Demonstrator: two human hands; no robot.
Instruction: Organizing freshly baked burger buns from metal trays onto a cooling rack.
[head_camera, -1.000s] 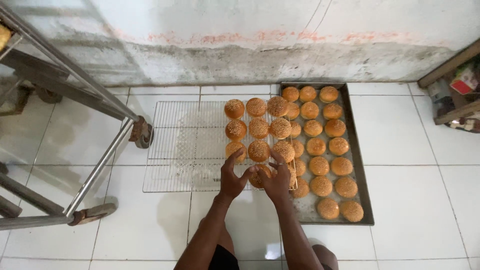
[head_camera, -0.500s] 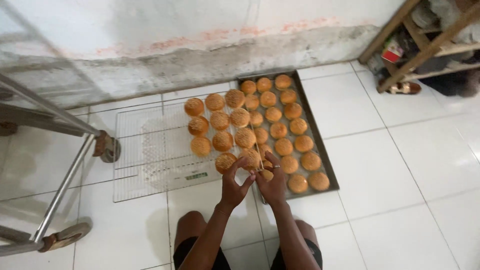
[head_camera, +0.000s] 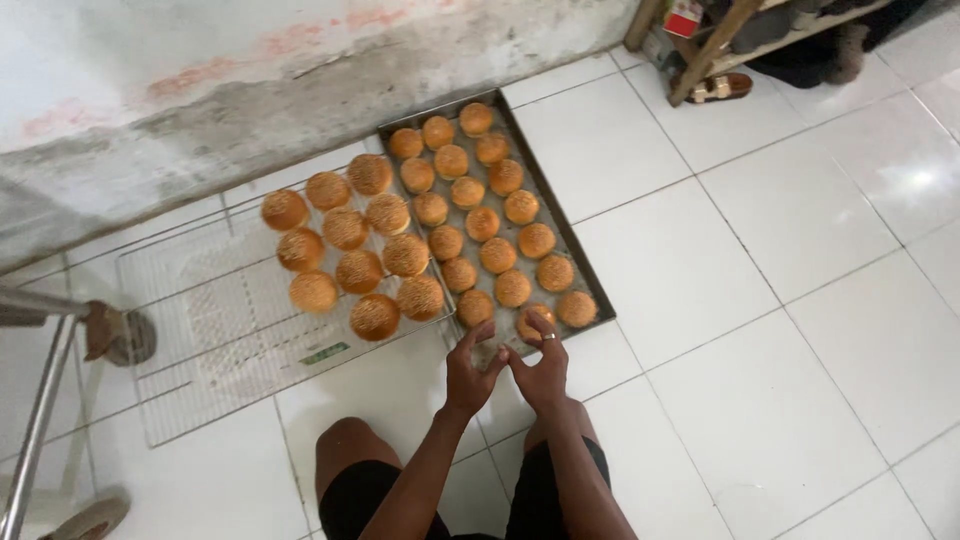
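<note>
Your hands have dropped back from mid-tray to the metal tray's (head_camera: 598, 296) near edge, left hand (head_camera: 468, 372) open and empty, right hand (head_camera: 541, 362) fingertips touching the nearest bun (head_camera: 533, 320); eleven buns now sit on the wire rack (head_camera: 215, 330).

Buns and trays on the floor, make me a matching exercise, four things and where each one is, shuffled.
Things:
1. Wire rack
2. Baking tray
3. Right hand
4. Wooden shelf

Places:
A. top right corner, by the wall
B. on a bun at the tray's near edge
C. left of the tray, holding ten buns
D. right of the rack, full of smaller buns

Pairs: 1-C, 2-D, 3-B, 4-A
</note>
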